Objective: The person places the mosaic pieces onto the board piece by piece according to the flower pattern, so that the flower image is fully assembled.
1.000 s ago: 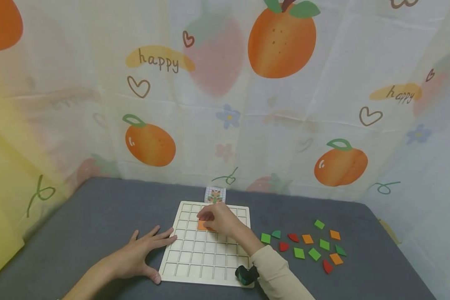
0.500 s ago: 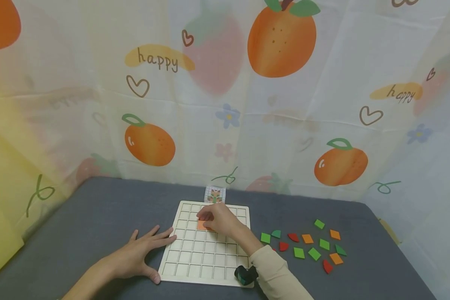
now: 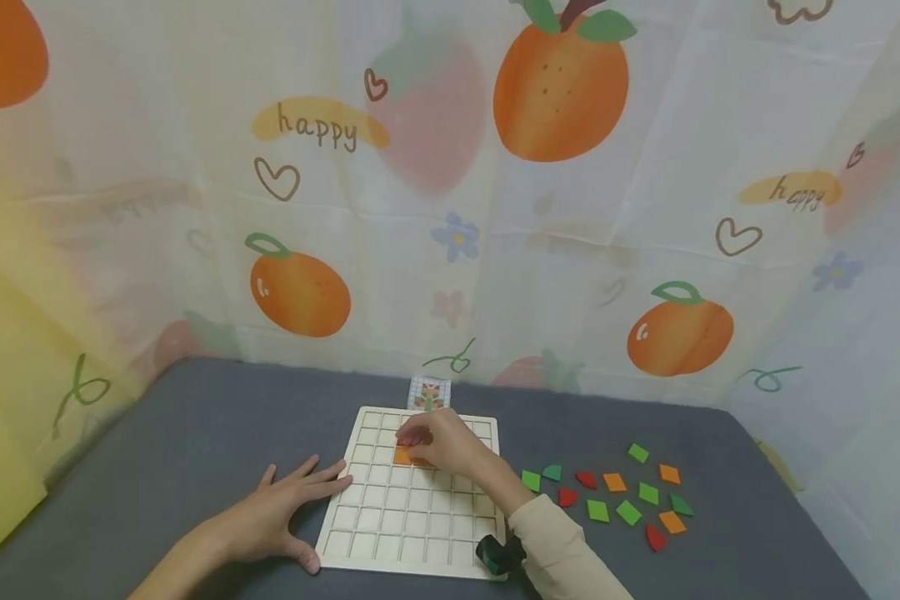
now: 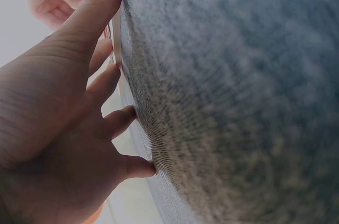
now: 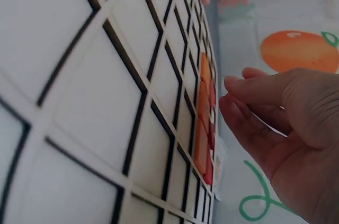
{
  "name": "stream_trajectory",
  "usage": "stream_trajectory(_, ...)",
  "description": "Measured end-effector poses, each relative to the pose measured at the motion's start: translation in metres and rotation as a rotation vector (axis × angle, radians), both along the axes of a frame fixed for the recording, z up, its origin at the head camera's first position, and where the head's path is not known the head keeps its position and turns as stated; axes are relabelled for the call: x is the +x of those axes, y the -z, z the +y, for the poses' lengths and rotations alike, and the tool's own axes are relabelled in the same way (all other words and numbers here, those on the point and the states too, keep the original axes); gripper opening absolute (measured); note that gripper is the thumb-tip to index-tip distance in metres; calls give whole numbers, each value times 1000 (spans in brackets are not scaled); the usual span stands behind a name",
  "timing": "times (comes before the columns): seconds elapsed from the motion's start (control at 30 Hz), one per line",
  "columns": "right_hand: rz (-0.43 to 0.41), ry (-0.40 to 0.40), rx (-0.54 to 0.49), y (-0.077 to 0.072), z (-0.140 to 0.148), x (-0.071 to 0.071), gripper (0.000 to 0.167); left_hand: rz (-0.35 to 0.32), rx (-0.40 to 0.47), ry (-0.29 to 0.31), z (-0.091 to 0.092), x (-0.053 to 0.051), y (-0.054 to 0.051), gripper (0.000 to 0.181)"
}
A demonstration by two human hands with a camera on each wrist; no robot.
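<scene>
A cream gridded board lies on the dark grey cloth. My left hand spreads its fingers beside it, fingertips and thumb at its left edge; the left wrist view shows that hand with fingertips on the cloth and board edge. Over the board's upper part is my right hand, partly covering orange tiles. In the right wrist view a row of orange tiles sits in the grid, with red pieces behind. There my right hand has loosely bent fingers just off the board, nothing visible between them.
Loose green tiles, orange tiles and red pieces lie scattered right of the board. A small pattern card lies behind it. A fruit-printed curtain hangs at the back.
The whole head view has shifted slightly downward. Both hands keep nearly the same places on and beside the board.
</scene>
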State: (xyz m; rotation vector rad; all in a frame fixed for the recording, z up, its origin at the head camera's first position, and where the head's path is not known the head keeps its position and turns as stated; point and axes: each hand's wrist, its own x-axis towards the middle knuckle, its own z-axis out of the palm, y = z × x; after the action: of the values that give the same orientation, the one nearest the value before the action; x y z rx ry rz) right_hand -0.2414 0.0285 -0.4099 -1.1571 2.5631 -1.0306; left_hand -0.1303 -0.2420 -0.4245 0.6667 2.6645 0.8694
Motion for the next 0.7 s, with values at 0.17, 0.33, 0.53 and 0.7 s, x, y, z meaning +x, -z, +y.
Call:
stream_trajectory(0.17, 7, -10, -38, -8, 15, 1, 23, -18, 8, -7, -1, 0, 0, 103)
stream_trajectory(0.33, 2, 5, -75, -15, 35, -1, 25, 9, 7, -5, -3, 1, 0, 104)
stream_trajectory(0.53, 28, 75, -75, -16, 66, -2, 26, 18, 11, 3, -2, 2, 1, 104)
stream_trajectory(0.7, 65, 147, -60, -14, 93, -5, 26, 22, -7, 5, -1, 1, 0, 104)
